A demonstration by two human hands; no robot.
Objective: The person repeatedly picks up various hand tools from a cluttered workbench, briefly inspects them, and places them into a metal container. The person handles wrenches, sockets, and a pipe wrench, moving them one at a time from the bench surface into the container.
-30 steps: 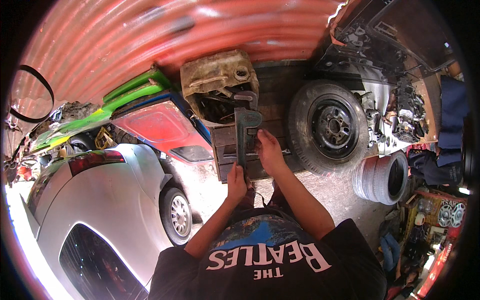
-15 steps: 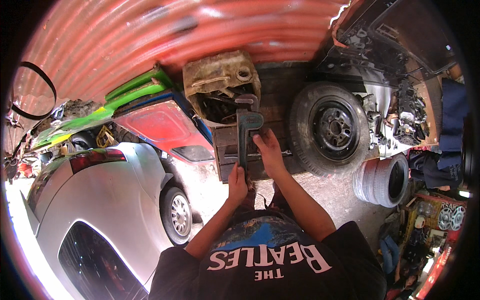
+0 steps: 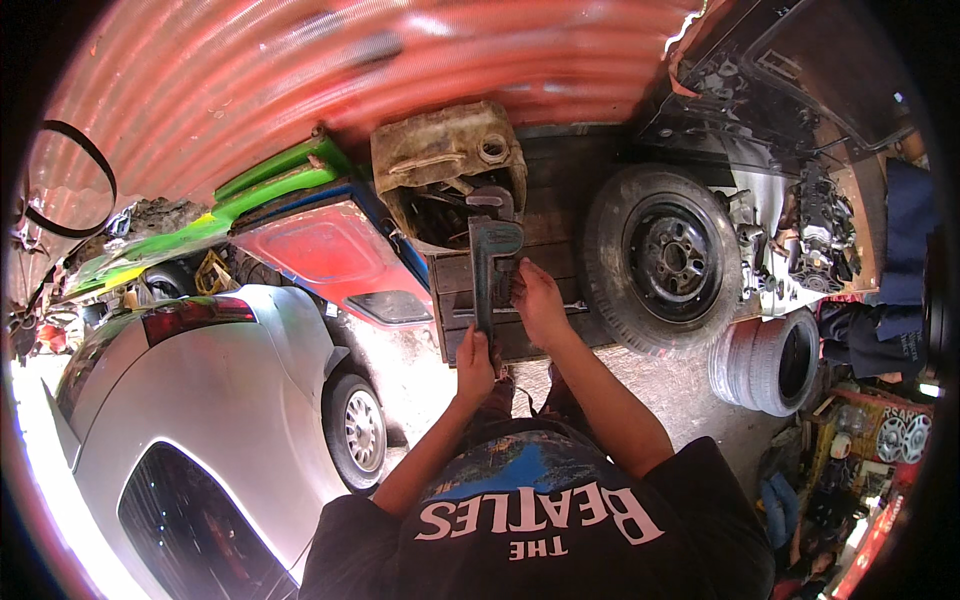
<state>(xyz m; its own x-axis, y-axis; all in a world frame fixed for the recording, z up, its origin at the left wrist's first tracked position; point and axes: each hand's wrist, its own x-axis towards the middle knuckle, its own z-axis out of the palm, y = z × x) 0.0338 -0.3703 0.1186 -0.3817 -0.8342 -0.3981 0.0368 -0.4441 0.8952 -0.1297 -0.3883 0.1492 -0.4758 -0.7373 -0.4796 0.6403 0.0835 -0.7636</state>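
A large pipe wrench with worn green-grey paint stands head-up in front of me, its hook jaw pointing away. My left hand is wrapped round the lower end of its handle. Just below the jaw, my right hand pinches the wrench's side where the adjusting part sits; its fingertips are partly hidden behind the tool. Beyond the wrench head, a dirty cut-open plastic container holds dark metal tools or parts. It rests on a dark wooden bench.
A wheel with a tyre lies on the bench's right side. Stacked tyres and an engine part are farther right. At left stand a silver car and a red panel. A corrugated red wall closes the back.
My right hand has shifted slightly down along the wrench, below the jaw, with its fingers bent differently. The left hand keeps its hold on the handle.
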